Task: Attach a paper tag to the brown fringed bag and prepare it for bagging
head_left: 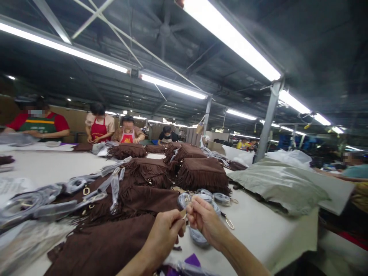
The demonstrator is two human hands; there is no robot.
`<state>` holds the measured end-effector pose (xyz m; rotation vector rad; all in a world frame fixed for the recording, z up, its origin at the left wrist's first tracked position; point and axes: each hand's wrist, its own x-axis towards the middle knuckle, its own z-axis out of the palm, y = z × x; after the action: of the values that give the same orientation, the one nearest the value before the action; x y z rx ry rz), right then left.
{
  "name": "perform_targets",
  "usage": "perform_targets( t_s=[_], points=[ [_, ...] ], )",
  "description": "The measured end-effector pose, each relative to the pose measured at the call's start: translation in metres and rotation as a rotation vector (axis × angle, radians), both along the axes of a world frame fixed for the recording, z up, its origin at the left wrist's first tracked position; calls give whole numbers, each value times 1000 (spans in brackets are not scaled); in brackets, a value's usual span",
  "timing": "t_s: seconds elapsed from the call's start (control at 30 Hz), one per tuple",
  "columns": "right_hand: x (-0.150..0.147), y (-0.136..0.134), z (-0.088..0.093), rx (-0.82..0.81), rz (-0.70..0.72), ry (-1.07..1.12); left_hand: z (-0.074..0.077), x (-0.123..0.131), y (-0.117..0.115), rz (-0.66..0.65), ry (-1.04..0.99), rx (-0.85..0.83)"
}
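My left hand (162,235) and my right hand (207,220) are close together above the table, fingers pinched. Between them is a small tan strip (184,214), gripped by both; its kind is too small to make out. Just behind and under my right hand lie coiled straps in clear plastic (198,235), with a gold-coloured metal clip (229,222) sticking out to the right. Left of my hands, a brown suede-like piece (106,245) lies flat. Behind it are stacked brown fringed bags (202,176).
More plastic-wrapped straps (37,201) with metal rings spread over the left of the white table (267,234). A grey-green cloth or sack (281,184) lies on the right near a metal post (268,122). Several co-workers (128,132) in aprons stand across the table. Something purple (192,260) lies at the near edge.
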<state>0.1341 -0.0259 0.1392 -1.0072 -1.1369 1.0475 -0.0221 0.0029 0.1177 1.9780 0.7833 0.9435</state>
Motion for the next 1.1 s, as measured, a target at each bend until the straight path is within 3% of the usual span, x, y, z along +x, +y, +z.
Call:
perform_targets(
  t_s=[0.17,0.23,0.3,0.4,0.5,0.67,0.8,0.87,1.0,1.1],
  points=[
    [21,-22,1,79,-253,-140,52,-4,-11,33,591,563],
    [14,-33,6,75,-163,-111,74,0,-18,-23,709,678],
    [3,-43,11,-19,40,-5,89,5,-24,-78,761,721],
    [-7,-52,10,-155,186,96,94,5,-27,-102,780,707],
    [-2,-51,-1,-163,144,-96,76,-5,-22,-92,768,670],
    [2,-41,-32,33,130,-736,17,-36,0,-148,695,468],
    [-12,-30,-56,-5,242,-680,-27,-57,16,-219,585,329],
    [-19,-24,-67,63,279,-741,-44,-61,20,-240,573,319],
    [-25,-22,-86,183,317,-1011,-68,-57,17,-161,565,329],
    [-25,-28,-100,176,270,-1172,-73,-53,14,-106,542,317]
  ],
)
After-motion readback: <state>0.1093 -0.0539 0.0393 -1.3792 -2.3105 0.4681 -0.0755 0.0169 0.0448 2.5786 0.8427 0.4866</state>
